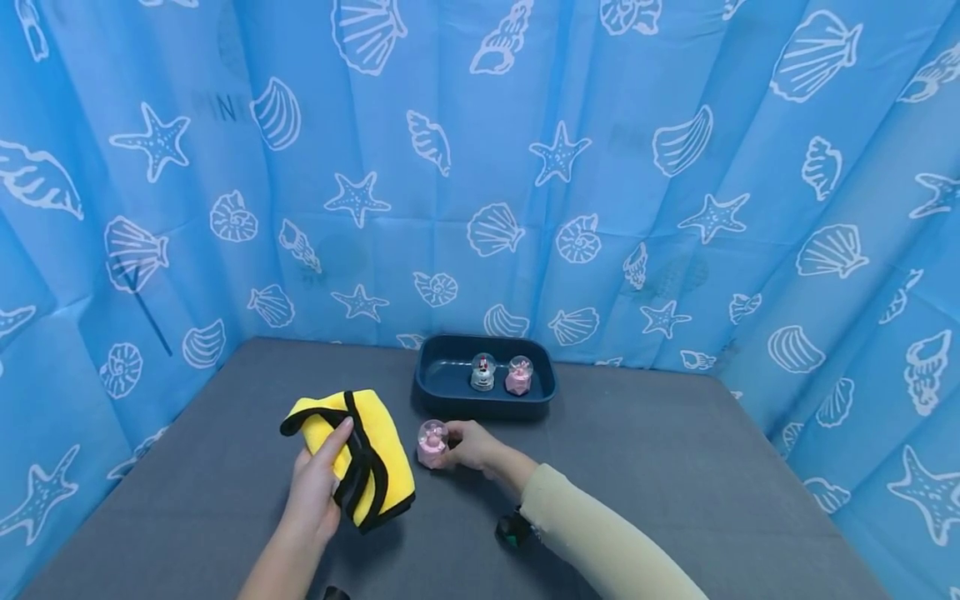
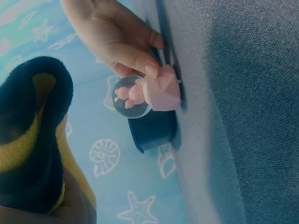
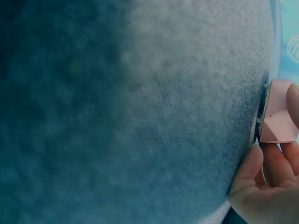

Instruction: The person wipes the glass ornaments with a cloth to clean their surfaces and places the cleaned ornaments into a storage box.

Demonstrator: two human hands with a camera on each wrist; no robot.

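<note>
My left hand grips a folded yellow cloth with black edging, thumb on top, held above the table left of centre. With thumb and fingers my right hand pinches the base of a small pink snow globe, just in front of the tray. In the left wrist view this snow globe stands upright relative to the table, its clear dome showing a pink figure inside. The right wrist view shows only its faceted pink base, right at the table surface with fingers around it.
A dark blue tray stands at the back of the grey table. Inside it are a silver-white snow globe and another pink snow globe. A blue curtain with white shells hangs behind and at both sides.
</note>
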